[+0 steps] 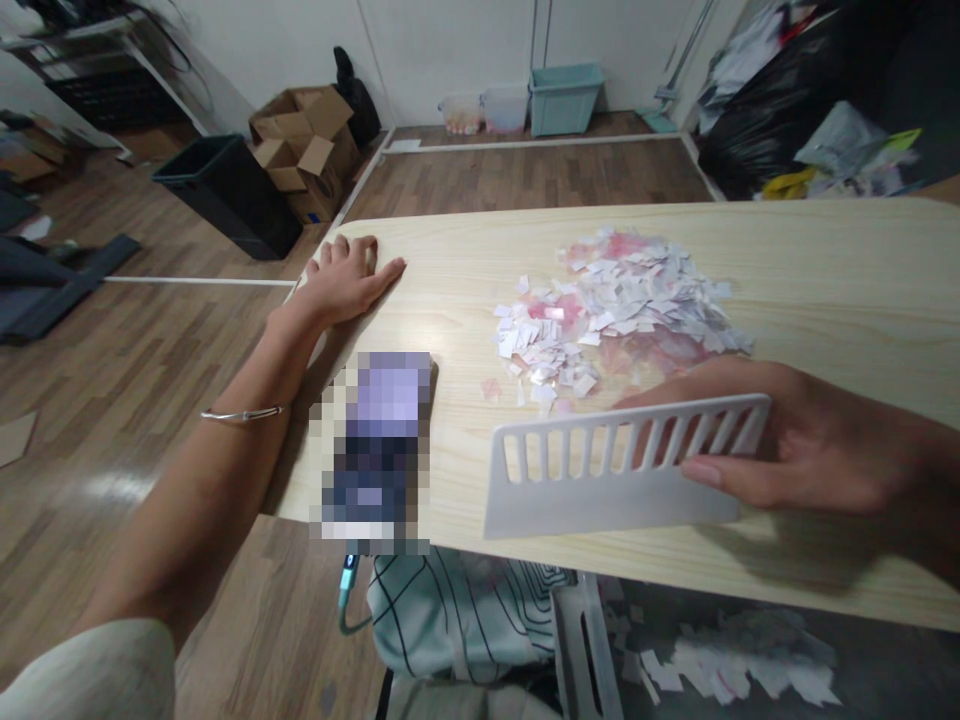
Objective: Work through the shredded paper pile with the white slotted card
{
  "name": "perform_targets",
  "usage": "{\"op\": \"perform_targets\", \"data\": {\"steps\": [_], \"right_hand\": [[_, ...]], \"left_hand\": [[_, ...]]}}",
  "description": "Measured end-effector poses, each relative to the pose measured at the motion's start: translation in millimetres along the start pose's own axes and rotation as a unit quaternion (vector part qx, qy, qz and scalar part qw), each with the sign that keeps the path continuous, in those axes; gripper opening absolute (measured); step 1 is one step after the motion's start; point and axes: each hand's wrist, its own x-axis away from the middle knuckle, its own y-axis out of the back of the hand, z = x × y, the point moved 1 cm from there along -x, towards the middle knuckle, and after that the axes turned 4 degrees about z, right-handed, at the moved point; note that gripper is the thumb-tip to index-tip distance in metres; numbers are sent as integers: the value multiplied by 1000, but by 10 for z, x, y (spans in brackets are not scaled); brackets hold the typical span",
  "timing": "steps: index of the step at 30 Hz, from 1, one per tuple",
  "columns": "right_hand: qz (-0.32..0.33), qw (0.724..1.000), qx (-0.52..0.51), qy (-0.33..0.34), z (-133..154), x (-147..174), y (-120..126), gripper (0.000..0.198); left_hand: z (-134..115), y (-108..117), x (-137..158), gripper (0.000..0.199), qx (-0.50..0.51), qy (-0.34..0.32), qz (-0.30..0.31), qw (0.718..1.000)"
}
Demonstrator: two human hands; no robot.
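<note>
My right hand grips a white plastic scraper with a row of slots along its upper part. The thumb lies on its near face, and most of the other fingers are hidden behind it. Beyond the scraper lies a loose pile of small white and pinkish paper scraps on the pale wooden table. My left hand rests on the table's left edge with fingers spread, holding nothing. A phone, blurred by pixels, lies on the table between my left forearm and the scraper.
A teal cable runs from the phone past the front edge. Below that edge, an open drawer holds more paper scraps. A black bin and cardboard boxes stand left; black bags lie at the back right.
</note>
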Motion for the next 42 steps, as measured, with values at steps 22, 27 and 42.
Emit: {"op": "perform_targets", "data": {"steps": [22,27,42], "right_hand": [[-72,988,-35,129,182,-227,199,42],[-107,988,-5,110,144,-217,187,37],[-288,955,32,64,202,-233,207,37]], "left_hand": [[-193,99,140,101,-37,14,25,999],[-147,69,105,101,-37,5,15,999],[-21,7,7,105,21,-2,2,1000]]}}
